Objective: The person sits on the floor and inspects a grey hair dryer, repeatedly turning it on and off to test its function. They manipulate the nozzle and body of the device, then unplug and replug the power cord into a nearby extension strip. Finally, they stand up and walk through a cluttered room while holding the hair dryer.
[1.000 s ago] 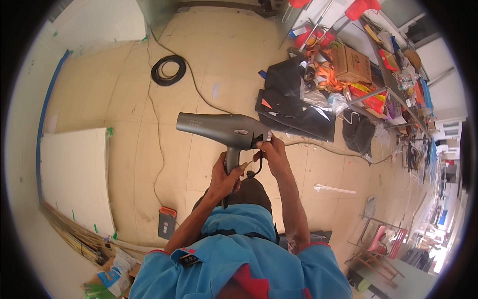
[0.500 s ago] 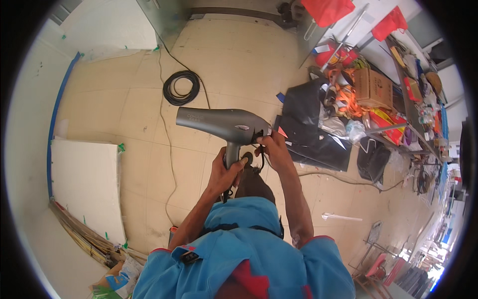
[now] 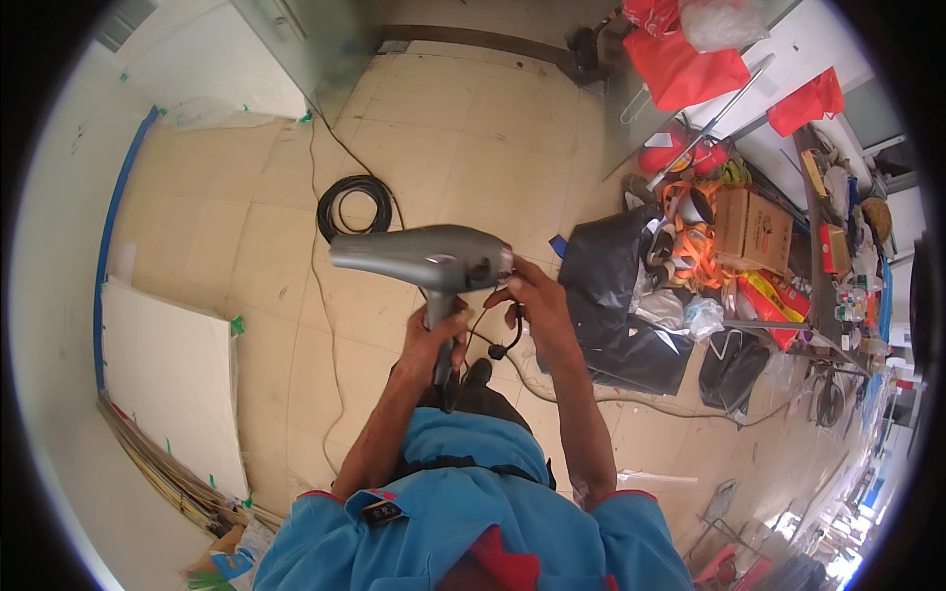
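A dark grey hair dryer [image 3: 394, 251] is held up in front of me, its nozzle toward the left. My left hand [image 3: 434, 340] is closed around its handle. At the back end of the dryer is my right hand [image 3: 533, 300], fingers bent together. From those fingers hangs a black cord [image 3: 518, 330], curving down to a small dark lump [image 3: 498, 352] whose kind I cannot make out. Whether the right fingertips also press on the dryer's rear is hard to tell.
A coiled black cable [image 3: 340, 222] lies on the tiled floor beyond the dryer. White boards [image 3: 172, 374] lean at the left. On the right, black sheeting [image 3: 611, 295] and a cardboard box [image 3: 752, 231] sit by cluttered shelves. A thin cable [image 3: 631, 400] crosses the floor.
The dryer has turned slightly, its nozzle shifting left and nearer. Its side vent or button area now faces more to me. The cord under my right hand has swung clear of the handle.
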`<state>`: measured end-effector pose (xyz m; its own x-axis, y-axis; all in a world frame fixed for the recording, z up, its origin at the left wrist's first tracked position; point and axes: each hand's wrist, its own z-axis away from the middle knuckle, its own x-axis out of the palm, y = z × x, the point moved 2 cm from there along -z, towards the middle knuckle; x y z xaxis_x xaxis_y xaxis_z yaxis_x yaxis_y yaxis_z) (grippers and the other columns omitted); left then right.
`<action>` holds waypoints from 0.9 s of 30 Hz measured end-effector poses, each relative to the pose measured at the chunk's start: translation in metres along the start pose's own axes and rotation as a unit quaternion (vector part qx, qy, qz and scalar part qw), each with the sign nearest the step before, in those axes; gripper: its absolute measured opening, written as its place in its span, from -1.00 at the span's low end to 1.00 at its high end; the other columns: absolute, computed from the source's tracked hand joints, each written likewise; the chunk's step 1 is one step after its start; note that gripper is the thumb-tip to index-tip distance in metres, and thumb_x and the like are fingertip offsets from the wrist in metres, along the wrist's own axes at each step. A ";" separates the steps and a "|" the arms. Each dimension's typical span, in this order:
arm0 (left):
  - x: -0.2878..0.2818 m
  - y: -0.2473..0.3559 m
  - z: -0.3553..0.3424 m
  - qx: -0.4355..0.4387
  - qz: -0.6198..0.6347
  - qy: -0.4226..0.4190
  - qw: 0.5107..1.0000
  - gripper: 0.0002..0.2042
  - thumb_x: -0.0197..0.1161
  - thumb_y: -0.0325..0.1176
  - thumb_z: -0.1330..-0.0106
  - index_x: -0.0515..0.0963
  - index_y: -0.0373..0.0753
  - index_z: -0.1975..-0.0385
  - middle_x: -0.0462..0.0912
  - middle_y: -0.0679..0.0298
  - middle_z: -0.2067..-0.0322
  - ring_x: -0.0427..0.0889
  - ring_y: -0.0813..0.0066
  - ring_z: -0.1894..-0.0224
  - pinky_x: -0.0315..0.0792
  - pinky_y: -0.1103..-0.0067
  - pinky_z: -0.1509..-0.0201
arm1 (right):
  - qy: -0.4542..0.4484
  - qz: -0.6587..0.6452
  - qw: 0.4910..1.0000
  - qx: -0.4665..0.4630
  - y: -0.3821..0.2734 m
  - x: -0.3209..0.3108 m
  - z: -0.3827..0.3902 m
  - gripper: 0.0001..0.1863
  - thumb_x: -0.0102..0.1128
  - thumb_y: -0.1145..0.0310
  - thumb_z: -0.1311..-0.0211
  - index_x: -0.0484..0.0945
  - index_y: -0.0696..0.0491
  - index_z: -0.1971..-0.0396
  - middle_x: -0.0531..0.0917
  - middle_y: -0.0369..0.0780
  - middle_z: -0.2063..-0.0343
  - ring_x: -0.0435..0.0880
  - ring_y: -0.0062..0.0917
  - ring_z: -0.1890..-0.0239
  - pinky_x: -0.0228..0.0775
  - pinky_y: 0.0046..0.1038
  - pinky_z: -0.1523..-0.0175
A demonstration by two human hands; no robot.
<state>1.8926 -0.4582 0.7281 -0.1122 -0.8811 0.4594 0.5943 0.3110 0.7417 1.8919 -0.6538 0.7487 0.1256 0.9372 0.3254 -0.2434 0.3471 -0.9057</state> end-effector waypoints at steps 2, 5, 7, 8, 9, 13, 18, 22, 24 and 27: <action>-0.005 0.020 -0.044 0.011 0.048 0.020 0.999 -0.77 0.33 -0.39 -0.31 0.48 -0.29 0.12 0.50 0.30 0.62 0.43 0.51 0.79 0.32 0.58 0.75 | 0.053 -0.018 0.998 -0.022 -0.008 -0.024 -0.039 -0.45 0.18 0.31 -0.37 0.39 0.31 -0.26 0.67 -0.06 0.05 0.74 -0.45 0.26 0.41 -0.56 0.44; -0.017 0.059 -0.120 0.047 0.110 0.053 0.991 -0.79 0.32 -0.38 -0.31 0.50 -0.27 0.15 0.44 0.34 0.62 0.40 0.53 0.78 0.27 0.57 0.77 | 0.109 -0.035 0.993 -0.035 -0.020 -0.061 -0.097 -0.51 0.16 0.32 -0.41 0.44 0.29 -0.22 0.68 -0.05 0.06 0.76 -0.45 0.27 0.38 -0.58 0.46; -0.019 0.089 -0.178 0.052 0.113 0.055 0.991 -0.80 0.32 -0.37 -0.32 0.51 -0.26 0.16 0.42 0.35 0.62 0.40 0.54 0.77 0.28 0.57 0.77 | 0.129 -0.024 0.991 -0.036 -0.032 -0.078 -0.138 -0.58 0.13 0.32 -0.42 0.52 0.25 -0.16 0.69 -0.08 0.06 0.75 -0.46 0.25 0.36 -0.60 0.45; -0.017 0.106 -0.210 0.061 0.121 0.053 0.989 -0.80 0.32 -0.36 -0.32 0.51 -0.25 0.16 0.42 0.34 0.62 0.40 0.55 0.77 0.28 0.57 0.77 | 0.145 -0.033 0.989 -0.013 -0.038 -0.082 -0.160 -0.61 0.16 0.31 -0.41 0.56 0.24 -0.10 0.70 -0.09 0.09 0.75 -0.47 0.26 0.37 -0.60 0.46; -0.016 0.124 -0.238 0.058 0.120 0.068 0.989 -0.81 0.32 -0.36 -0.32 0.51 -0.25 0.16 0.42 0.34 0.62 0.40 0.55 0.77 0.28 0.57 0.76 | 0.135 -0.021 0.990 -0.021 -0.045 -0.083 -0.184 -0.61 0.18 0.31 -0.41 0.57 0.24 -0.09 0.70 -0.09 0.09 0.75 -0.48 0.25 0.39 -0.59 0.45; 0.004 0.185 -0.334 0.041 0.108 0.094 0.989 -0.75 0.33 -0.38 -0.31 0.47 -0.26 0.11 0.44 0.33 0.60 0.43 0.54 0.75 0.32 0.58 0.73 | 0.100 0.060 0.993 0.022 -0.067 -0.069 -0.274 -0.63 0.25 0.31 -0.39 0.59 0.24 -0.06 0.70 -0.12 0.11 0.75 -0.49 0.25 0.47 -0.57 0.38; 0.045 0.254 -0.439 0.041 0.103 0.050 0.993 -0.69 0.35 -0.42 -0.28 0.43 -0.30 0.06 0.48 0.29 0.58 0.46 0.52 0.73 0.36 0.56 0.71 | 0.031 0.138 0.990 -0.001 -0.086 -0.017 -0.380 -0.65 0.30 0.32 -0.38 0.59 0.23 -0.03 0.69 -0.21 0.25 0.67 -0.59 0.27 0.51 -0.53 0.25; 0.070 0.295 -0.526 0.050 0.076 0.025 0.996 -0.68 0.35 -0.45 -0.26 0.42 -0.32 0.05 0.50 0.26 0.57 0.46 0.50 0.74 0.36 0.54 0.71 | 0.011 0.141 0.988 0.070 -0.112 -0.007 -0.463 -0.63 0.28 0.22 -0.42 0.62 0.24 0.03 0.64 -0.25 0.44 0.57 -0.68 0.40 0.42 -0.55 0.34; 0.073 0.318 -0.571 0.047 0.056 0.027 0.997 -0.66 0.36 -0.44 -0.26 0.42 -0.32 0.04 0.49 0.25 0.57 0.46 0.49 0.74 0.37 0.53 0.71 | 0.011 0.130 0.984 0.125 -0.126 -0.014 -0.508 -0.63 0.23 0.20 -0.46 0.63 0.24 0.03 0.64 -0.27 0.50 0.54 -0.70 0.45 0.39 -0.55 0.37; 0.079 0.353 -0.644 0.054 0.072 0.026 0.996 -0.67 0.35 -0.43 -0.26 0.42 -0.33 0.04 0.49 0.24 0.57 0.48 0.48 0.73 0.38 0.51 0.70 | -0.025 0.156 0.981 0.115 -0.149 -0.034 -0.592 -0.64 0.22 0.20 -0.47 0.64 0.23 0.04 0.65 -0.24 0.48 0.55 -0.68 0.45 0.40 -0.53 0.36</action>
<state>2.6068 -0.6476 0.7112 0.0101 -0.8413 0.5405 0.5122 0.4686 0.7198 2.4932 -0.7576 0.7115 -0.0348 0.9976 0.0605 -0.4744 0.0368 -0.8796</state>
